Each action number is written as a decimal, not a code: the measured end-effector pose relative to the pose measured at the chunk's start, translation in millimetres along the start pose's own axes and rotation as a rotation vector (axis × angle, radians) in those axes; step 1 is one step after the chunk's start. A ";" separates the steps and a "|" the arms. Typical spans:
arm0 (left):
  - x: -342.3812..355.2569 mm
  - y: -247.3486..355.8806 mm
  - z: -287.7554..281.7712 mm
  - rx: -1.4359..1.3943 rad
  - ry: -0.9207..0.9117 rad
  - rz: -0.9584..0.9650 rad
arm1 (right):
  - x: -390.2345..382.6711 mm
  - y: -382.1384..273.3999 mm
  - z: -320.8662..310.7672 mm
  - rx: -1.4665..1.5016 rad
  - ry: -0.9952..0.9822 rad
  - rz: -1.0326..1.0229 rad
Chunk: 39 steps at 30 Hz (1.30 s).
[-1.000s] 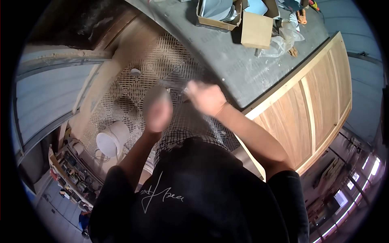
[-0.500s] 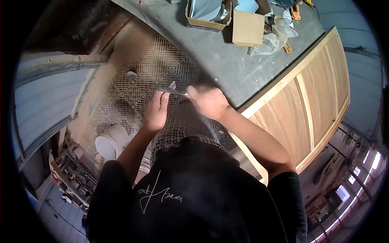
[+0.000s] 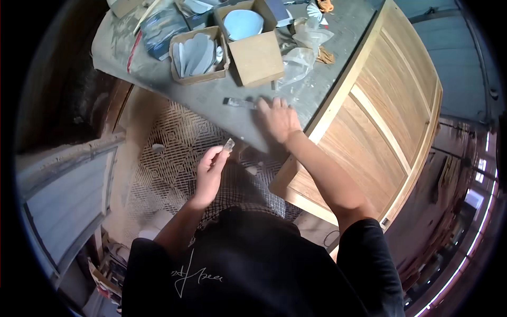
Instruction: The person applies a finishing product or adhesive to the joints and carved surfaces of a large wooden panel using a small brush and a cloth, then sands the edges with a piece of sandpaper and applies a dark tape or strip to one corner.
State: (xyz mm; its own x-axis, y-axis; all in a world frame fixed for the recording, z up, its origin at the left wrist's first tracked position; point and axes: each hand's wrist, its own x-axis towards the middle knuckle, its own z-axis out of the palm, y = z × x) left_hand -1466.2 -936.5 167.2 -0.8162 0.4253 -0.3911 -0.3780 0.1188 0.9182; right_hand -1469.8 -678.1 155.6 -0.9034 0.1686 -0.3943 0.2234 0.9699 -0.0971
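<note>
Right hand (image 3: 281, 121) has moved forward, by a flat, smudged grey strip (image 3: 239, 103).

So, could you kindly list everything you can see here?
table: one, grey, top centre
open boxes: two, brown, on table
sheets: several, grey, left box
disc: one, blue, right box
pack: one, blue, table's left
plastic: some, clear, right of boxes
strip: one, grey, by right hand
panel: one, tan, right
floor: one, beige, left
chip: one, clear, in left hand
clutter: uncountable, mixed, lower left
shirt: one, black, bottom centre
left hand: one, bare, holding chip
right hand: one, bare, over table
</note>
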 end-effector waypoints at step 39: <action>249.6 192.4 380.7 0.805 -1.035 1.080 | -264.6 -26.3 83.4 1.581 0.884 1.177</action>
State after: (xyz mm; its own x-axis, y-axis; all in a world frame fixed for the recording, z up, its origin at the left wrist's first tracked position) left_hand -1576.4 -465.9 270.5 0.1945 0.9368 0.2909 0.6852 -0.3419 0.6432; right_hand -1206.1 -762.9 186.2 0.0571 0.8889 -0.4545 0.2721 -0.4519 -0.8495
